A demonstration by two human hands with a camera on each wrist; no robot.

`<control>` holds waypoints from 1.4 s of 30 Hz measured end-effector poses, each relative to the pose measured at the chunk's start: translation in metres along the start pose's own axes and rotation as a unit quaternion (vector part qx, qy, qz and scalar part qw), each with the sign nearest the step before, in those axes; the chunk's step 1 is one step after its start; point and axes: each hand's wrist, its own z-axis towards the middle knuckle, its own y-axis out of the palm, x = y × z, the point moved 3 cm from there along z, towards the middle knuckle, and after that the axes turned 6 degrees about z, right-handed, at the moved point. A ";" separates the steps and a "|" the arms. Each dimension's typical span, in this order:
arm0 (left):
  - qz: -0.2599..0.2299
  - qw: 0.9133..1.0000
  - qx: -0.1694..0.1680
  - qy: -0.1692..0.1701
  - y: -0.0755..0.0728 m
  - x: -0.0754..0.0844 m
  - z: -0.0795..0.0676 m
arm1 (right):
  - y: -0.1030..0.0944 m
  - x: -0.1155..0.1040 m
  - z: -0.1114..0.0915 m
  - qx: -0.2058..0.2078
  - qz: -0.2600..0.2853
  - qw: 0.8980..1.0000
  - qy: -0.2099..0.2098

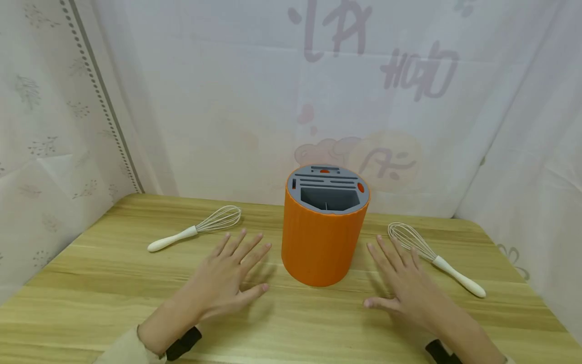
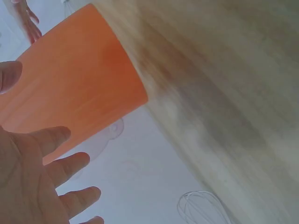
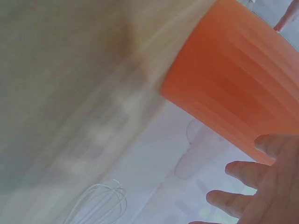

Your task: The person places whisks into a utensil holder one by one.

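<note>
An orange round utensil holder (image 1: 318, 247) with a grey slotted top (image 1: 329, 188) stands upright on the table. To its left my left hand (image 1: 223, 283) is spread over the wood, fingers straight, holding nothing. My right hand (image 1: 404, 288) is likewise spread on the holder's other side, its fingertips overlapping a whisk in the head view. That whisk (image 1: 447, 268), white-handled with pale wires, lies at the right. A matching whisk (image 1: 191, 231) lies beyond the left hand. Both wrist views show the holder's orange wall (image 2: 88, 70) beside the splayed fingers, with a gap between.
The wooden table (image 1: 113, 298) ends at a pale printed curtain (image 1: 218, 116) behind the holder. Similar cloth hangs along the left and right sides. Each wrist carries a black strap (image 1: 183, 344).
</note>
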 end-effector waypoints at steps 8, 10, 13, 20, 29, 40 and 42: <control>-0.011 1.000 0.018 0.003 -0.009 -0.003 0.007 | -0.013 0.005 0.004 0.024 0.015 1.000 -0.006; -0.009 1.000 0.019 0.003 -0.011 -0.004 0.008 | -0.017 0.006 0.005 0.026 0.014 1.000 0.000; -0.015 1.000 0.022 0.002 -0.015 -0.004 0.011 | -0.023 0.006 0.009 0.035 0.019 0.999 0.000; -0.048 0.998 0.030 -0.004 -0.026 -0.006 0.020 | -0.038 0.005 0.018 0.039 0.079 0.996 0.017; -0.142 0.986 0.079 -0.032 -0.042 -0.010 0.034 | -0.053 0.005 0.031 0.079 0.224 0.970 0.061; -0.314 0.934 0.160 -0.057 -0.051 -0.011 0.062 | -0.067 0.000 0.056 0.162 0.328 0.926 0.088; -0.355 0.918 0.166 -0.061 -0.050 -0.011 0.068 | -0.068 0.000 0.060 0.172 0.341 0.920 0.089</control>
